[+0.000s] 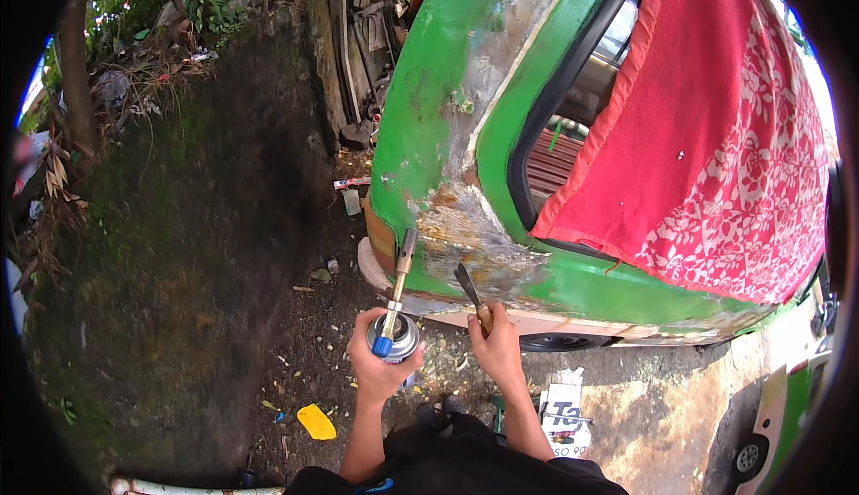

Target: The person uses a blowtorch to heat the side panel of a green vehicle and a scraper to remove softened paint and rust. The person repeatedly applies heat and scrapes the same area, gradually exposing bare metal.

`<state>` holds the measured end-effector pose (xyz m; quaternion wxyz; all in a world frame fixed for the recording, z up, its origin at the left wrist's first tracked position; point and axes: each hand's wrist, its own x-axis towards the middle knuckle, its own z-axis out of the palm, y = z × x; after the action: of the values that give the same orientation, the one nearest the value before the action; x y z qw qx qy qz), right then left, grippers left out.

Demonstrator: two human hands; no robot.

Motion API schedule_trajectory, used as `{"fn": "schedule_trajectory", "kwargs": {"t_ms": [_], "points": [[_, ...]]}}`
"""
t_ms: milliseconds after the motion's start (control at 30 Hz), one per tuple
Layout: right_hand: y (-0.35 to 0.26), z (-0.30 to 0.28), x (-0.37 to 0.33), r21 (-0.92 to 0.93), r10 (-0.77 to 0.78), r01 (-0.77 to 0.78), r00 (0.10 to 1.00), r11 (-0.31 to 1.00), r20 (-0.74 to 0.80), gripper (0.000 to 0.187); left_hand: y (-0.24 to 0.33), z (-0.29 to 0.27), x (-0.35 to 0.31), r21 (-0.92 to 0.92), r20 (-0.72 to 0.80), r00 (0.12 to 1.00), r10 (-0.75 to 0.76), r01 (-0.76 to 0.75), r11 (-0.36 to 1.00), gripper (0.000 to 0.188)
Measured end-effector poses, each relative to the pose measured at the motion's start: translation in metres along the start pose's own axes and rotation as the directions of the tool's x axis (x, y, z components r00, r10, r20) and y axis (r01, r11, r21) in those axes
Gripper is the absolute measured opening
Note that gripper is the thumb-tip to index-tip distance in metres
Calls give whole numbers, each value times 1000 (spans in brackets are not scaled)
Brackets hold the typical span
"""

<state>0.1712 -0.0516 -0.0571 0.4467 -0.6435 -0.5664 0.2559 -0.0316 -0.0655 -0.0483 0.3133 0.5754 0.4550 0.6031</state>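
Observation:
My left hand (379, 365) is wrapped round a gas blowtorch (403, 267), a canister with a blue knob and a long metal nozzle. The nozzle tip points up at the green car body (420, 128), close to its lower corner. No flame can be made out. In my right hand (497, 347) is a scraper (467, 285) with a dark blade and a wooden handle, its blade just short of the panel. Between the two tools lies a stripped, patchy area (474, 231) of bare metal and old filler, with ragged paint edges running up the pillar.
A red floral cloth (671, 155) hangs over the car window. Behind me lie a white printed bag (564, 410) and a yellow scrap (316, 422) on the dirt. Wooden planks (344, 38) lean beyond the car, near a mossy wall (179, 226). Another green vehicle (787, 414) stands at right.

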Motion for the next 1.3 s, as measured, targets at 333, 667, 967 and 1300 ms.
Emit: {"fn": "schedule_trajectory", "kwargs": {"t_ms": [333,667,967,1300], "points": [[10,-18,-30,-54,104,-102,994,993,43,28,-32,1,-39,5,-7,995,-97,97,995,60],[46,-31,-5,-40,62,-57,988,998,141,33,-28,23,-52,38,-70,988,-138,141,989,62],[151,-28,26,102,35,-76,935,992,352,37,-57,84,-93,118,-245,956,-162,195,974,58],[191,-56,21,222,129,-236,904,946,409,34,-55,128,-142,70,-278,927,-251,281,957,60]]}}
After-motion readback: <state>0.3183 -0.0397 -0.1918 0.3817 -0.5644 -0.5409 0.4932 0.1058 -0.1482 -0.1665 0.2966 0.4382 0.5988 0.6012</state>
